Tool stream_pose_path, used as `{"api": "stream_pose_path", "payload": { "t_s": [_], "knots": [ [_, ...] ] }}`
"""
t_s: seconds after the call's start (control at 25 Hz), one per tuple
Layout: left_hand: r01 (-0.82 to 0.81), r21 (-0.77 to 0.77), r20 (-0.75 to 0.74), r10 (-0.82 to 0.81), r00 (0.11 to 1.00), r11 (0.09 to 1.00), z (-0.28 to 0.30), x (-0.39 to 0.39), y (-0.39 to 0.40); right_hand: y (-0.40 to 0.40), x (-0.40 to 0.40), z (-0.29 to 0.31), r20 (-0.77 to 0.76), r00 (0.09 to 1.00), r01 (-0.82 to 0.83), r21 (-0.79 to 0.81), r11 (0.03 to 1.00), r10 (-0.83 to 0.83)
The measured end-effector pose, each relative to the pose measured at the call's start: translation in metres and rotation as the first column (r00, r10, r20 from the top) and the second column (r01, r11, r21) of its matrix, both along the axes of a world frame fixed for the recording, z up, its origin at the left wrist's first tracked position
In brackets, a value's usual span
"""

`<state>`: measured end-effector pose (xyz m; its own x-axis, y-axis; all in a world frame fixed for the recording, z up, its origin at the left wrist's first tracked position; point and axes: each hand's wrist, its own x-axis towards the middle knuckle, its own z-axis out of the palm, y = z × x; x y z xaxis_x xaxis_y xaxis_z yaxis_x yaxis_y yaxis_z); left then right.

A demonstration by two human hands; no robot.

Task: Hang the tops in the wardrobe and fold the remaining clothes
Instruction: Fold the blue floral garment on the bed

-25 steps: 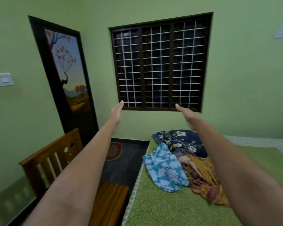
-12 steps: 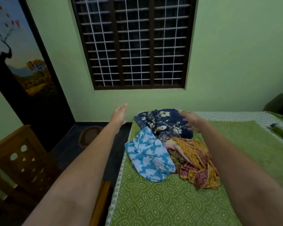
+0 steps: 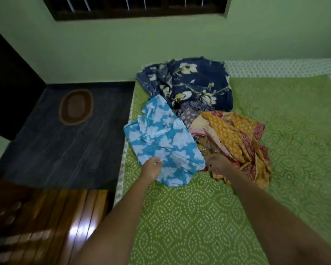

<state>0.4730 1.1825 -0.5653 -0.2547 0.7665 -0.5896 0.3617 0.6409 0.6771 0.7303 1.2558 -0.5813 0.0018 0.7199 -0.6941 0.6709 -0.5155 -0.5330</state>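
Green bedspread with white dotted pattern (image 3: 189, 217) covered the bed. Oval brown rug (image 3: 75, 107) lay on dark floor (image 3: 61, 150). Barred dark-framed window (image 3: 134, 6) sat in the green wall (image 3: 122, 48).

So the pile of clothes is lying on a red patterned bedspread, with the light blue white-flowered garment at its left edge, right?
Not quite: the head view shows the bedspread is green with white dots, not red. The light blue white-flowered garment does lie at the pile's left edge.
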Motion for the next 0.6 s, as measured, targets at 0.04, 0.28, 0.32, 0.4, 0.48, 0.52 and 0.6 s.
{"api": "stream_pose_path", "payload": {
  "t_s": [0.04,0.28,0.32,0.4,0.48,0.52,0.6],
  "knots": [
    [0.06,-0.032,-0.043,-0.061,0.997,0.998,-0.035,-0.001,0.005,0.008,-0.004,-0.025,-0.002,1.0,0.007,0.013,1.0,-0.007],
    [0.03,-0.084,-0.341,-0.057,0.938,0.996,-0.17,-0.012,0.014,0.051,-0.021,-0.142,-0.043,0.99,0.132,0.0,0.991,-0.132],
    [-0.108,-0.026,-0.321,0.094,0.942,0.994,-0.182,-0.014,0.02,0.062,-0.026,-0.152,-0.09,0.978,0.192,0.006,0.981,-0.19],
    [-0.403,0.064,-0.158,0.408,0.899,0.913,-0.204,-0.022,0.036,0.078,-0.036,-0.159,-0.138,0.957,0.258,0.009,0.966,-0.254],
    [-0.579,0.001,0.034,0.579,0.815,0.815,-0.212,-0.028,0.051,0.083,-0.042,-0.157,-0.027,0.984,0.178,0.079,0.981,-0.177],
    [-0.581,-0.058,0.079,0.584,0.808,0.812,-0.215,-0.031,0.057,0.08,-0.043,-0.156,0.033,0.993,0.11,0.113,0.987,-0.114],
    [-0.527,-0.115,0.112,0.538,0.835,0.842,-0.211,-0.033,0.059,0.064,-0.042,-0.146,0.071,0.997,0.009,0.178,0.984,-0.022]
  ]
}}
